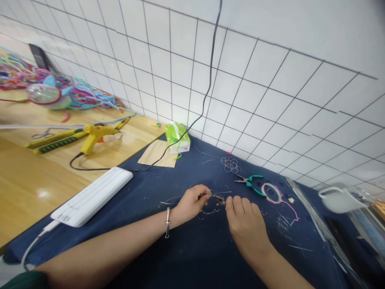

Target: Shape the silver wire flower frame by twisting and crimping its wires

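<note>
My left hand (pixel 194 200) pinches a thin wire (pixel 171 199) near the middle of the dark blue mat (pixel 177 261); a silver bracelet is on that wrist. My right hand (pixel 247 218) is closed round a pair of pliers, whose metal jaws (pixel 220 198) point at the left fingertips and meet the wire there. The handles are hidden under my palm. Below the jaws hangs or lies a thin strand with small pinkish bits (pixel 210 212); whether it joins the held wire, I cannot tell.
Teal-handled long-nose pliers (pixel 254 185), a coil of wire (pixel 231 165), a white ring-shaped roll (pixel 271 193) and wire scraps lie around. Left are a white power strip (pixel 93 196), a yellow glue gun (pixel 95 137) and a tissue pack (pixel 178 138). A black cord (pixel 207 92) hangs across the tiled wall.
</note>
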`<state>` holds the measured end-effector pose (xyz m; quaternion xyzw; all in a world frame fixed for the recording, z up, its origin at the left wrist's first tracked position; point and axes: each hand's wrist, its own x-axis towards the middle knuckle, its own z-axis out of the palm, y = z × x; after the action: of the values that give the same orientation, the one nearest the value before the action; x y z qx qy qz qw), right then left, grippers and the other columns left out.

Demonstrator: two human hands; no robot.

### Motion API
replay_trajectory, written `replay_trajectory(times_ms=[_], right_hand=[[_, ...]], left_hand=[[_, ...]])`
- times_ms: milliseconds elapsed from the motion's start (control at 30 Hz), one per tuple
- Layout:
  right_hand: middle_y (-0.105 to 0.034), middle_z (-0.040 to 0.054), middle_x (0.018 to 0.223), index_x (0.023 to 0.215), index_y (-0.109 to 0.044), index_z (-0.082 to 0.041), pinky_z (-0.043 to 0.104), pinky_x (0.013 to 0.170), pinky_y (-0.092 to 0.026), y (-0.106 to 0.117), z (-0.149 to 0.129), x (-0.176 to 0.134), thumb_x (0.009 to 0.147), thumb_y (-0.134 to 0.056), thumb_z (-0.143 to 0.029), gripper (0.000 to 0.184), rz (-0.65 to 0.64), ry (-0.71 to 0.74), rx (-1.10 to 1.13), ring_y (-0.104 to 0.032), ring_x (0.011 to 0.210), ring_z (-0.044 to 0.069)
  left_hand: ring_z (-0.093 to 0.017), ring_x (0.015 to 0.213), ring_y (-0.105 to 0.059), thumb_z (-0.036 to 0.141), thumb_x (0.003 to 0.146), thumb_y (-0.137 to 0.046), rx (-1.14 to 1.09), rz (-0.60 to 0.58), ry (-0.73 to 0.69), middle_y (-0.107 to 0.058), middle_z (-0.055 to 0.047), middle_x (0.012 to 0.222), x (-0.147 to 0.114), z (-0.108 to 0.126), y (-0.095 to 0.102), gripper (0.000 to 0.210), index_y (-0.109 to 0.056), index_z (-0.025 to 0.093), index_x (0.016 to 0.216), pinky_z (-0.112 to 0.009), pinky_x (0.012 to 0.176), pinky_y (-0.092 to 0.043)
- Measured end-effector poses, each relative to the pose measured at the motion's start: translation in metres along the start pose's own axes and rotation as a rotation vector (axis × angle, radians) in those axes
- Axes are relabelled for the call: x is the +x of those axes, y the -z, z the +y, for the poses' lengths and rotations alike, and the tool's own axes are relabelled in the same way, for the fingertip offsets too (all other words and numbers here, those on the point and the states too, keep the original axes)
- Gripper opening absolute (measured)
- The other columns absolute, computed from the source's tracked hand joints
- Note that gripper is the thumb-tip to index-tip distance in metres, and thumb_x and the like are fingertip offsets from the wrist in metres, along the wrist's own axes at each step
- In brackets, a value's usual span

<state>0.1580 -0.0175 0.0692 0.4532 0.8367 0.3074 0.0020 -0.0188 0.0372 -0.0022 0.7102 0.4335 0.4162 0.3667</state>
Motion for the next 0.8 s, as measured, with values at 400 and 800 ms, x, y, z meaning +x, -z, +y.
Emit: replay_trajectory(times_ms=[400, 800], right_hand=[[-0.054, 0.014, 0.092, 0.113, -0.051, -0.007, 0.036, 0.062, -0.03, 0.003, -0.001, 0.008, 0.082, -0.036, -0.01, 0.034, -0.008, 0.075, -0.078, -0.045, 0.076, 0.021], [-0.055, 0.011, 0.093, 0.111, -0.052, -0.012, 0.034, 0.065, -0.031, 0.001, 0.009, 0.005, 0.083, -0.039, -0.01, 0.031, 0.036, 0.059, 0.016, -0.046, 0.08, 0.019]], left_hand=[[-0.01, 0.062, -0.05, 0.017, 0.082, -0.045, -0.041, 0.014, -0.005, -0.055, 0.001, 0.067, 0.002, -0.005, 0.001, 0.013, -0.057, 0.016, 0.077, -0.022, 0.059, -0.039], [-0.011, 0.063, -0.053, 0.019, 0.082, -0.045, -0.05, 0.0, -0.023, -0.056, 0.0, 0.068, 0.0, -0.003, 0.003, 0.015, -0.059, 0.016, 0.076, -0.022, 0.062, -0.041]])
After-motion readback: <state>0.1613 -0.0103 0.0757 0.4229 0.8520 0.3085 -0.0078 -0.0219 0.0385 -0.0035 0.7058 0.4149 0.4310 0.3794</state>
